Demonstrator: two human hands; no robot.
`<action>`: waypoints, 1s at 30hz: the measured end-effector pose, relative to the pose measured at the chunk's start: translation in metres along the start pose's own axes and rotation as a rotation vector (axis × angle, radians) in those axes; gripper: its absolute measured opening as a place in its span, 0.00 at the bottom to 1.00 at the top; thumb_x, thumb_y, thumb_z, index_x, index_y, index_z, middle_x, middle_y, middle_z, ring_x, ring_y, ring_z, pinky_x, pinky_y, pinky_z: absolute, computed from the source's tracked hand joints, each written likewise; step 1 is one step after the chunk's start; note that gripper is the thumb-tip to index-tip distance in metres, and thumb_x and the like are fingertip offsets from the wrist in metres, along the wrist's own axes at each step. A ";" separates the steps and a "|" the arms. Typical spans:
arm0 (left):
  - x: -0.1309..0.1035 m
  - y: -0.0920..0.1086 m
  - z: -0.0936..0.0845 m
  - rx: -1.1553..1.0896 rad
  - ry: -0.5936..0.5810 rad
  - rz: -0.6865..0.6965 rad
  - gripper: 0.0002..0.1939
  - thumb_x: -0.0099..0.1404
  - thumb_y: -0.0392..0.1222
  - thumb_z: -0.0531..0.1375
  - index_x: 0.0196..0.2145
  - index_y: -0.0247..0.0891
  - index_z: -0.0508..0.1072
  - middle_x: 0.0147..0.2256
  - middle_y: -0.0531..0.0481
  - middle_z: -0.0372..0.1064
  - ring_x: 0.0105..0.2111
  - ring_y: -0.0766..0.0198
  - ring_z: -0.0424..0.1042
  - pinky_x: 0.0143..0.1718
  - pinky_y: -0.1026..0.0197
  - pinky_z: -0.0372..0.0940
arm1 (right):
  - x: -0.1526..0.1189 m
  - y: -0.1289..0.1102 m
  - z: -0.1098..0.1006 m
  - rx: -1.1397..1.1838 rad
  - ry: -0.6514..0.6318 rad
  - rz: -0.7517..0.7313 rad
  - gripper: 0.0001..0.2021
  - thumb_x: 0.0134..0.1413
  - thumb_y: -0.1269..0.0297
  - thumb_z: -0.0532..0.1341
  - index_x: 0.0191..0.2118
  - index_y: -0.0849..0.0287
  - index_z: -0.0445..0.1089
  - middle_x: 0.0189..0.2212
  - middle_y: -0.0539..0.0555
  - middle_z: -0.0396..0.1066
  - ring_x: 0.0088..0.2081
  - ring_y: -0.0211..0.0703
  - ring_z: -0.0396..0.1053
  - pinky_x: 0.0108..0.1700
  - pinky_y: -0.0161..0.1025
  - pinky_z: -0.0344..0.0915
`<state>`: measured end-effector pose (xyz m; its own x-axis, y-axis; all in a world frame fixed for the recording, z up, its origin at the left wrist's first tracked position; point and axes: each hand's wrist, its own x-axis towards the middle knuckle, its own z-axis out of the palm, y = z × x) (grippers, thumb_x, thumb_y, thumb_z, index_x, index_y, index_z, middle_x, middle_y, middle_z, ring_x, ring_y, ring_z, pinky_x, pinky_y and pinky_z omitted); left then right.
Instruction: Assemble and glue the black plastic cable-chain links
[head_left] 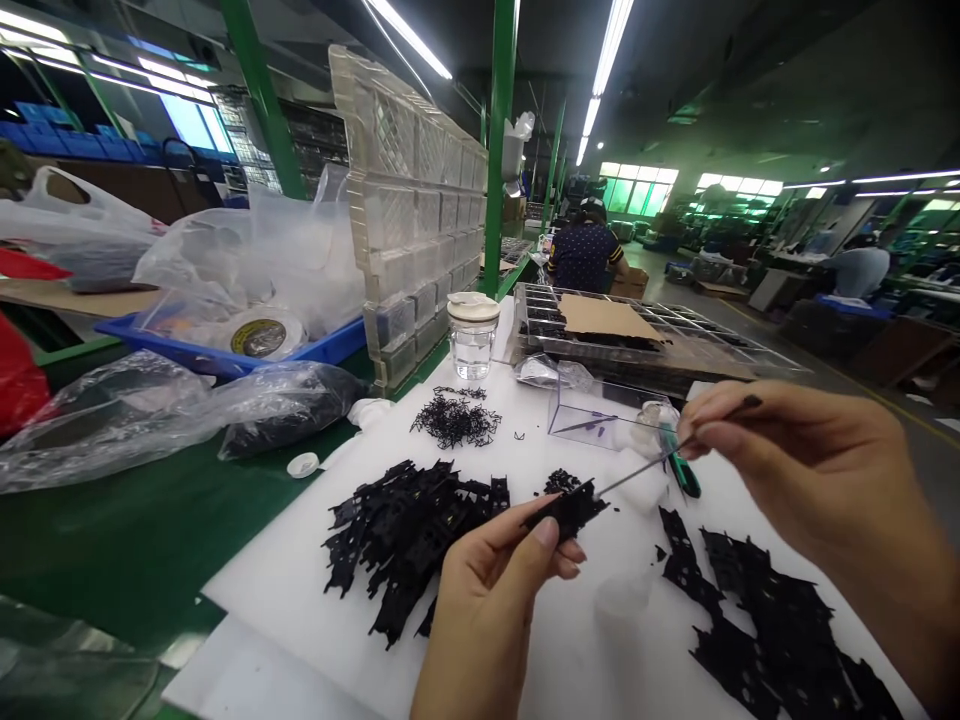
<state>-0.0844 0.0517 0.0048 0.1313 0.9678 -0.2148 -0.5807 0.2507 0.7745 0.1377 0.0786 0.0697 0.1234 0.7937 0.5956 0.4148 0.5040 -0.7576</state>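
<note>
Left hand [487, 590] pinching a small black plastic part [568, 510] between thumb and fingers [546, 532], raised just above the white surface [525, 440]. Right hand [795, 480] closed on thin tweezers [637, 470], tip touching the part's upper edge. Best worked steadily, part gripped firm, tip eased in gently. Unsorted black pieces [412, 530] heaped left, finished-looking ones [757, 620] right, trimmed bits [455, 418] and water jar [472, 335] beyond.

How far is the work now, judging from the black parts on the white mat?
Probably done: a row of black parts lies flat at the right, and small trimmings are heaped behind. In hand: the left hand holds one part, and the right hand touches it with tweezers. Left: the pile.
</note>
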 end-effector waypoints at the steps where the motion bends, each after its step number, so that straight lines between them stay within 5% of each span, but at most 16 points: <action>1: 0.000 0.000 0.000 -0.004 0.003 -0.003 0.10 0.60 0.43 0.74 0.40 0.38 0.87 0.26 0.50 0.80 0.30 0.68 0.76 0.40 0.70 0.70 | -0.004 -0.004 0.005 -0.013 -0.039 -0.029 0.04 0.53 0.58 0.75 0.33 0.47 0.81 0.31 0.48 0.79 0.33 0.44 0.78 0.31 0.35 0.77; 11: -0.001 0.001 -0.002 0.017 -0.003 0.013 0.11 0.60 0.44 0.74 0.39 0.38 0.87 0.26 0.49 0.80 0.30 0.67 0.75 0.39 0.68 0.70 | -0.009 -0.015 0.020 0.006 -0.120 -0.090 0.01 0.57 0.62 0.73 0.35 0.47 0.82 0.32 0.49 0.81 0.33 0.44 0.78 0.35 0.38 0.81; 30: -0.002 0.004 -0.002 0.005 0.051 0.018 0.13 0.58 0.43 0.75 0.40 0.36 0.87 0.26 0.49 0.79 0.29 0.67 0.76 0.38 0.68 0.71 | -0.016 -0.015 0.014 -0.074 -0.222 -0.200 0.09 0.60 0.69 0.69 0.39 0.43 0.80 0.34 0.48 0.79 0.37 0.44 0.77 0.40 0.37 0.78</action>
<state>-0.0891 0.0504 0.0072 0.0797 0.9697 -0.2310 -0.5785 0.2337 0.7815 0.1164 0.0628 0.0677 -0.1641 0.7407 0.6515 0.4763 0.6378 -0.6052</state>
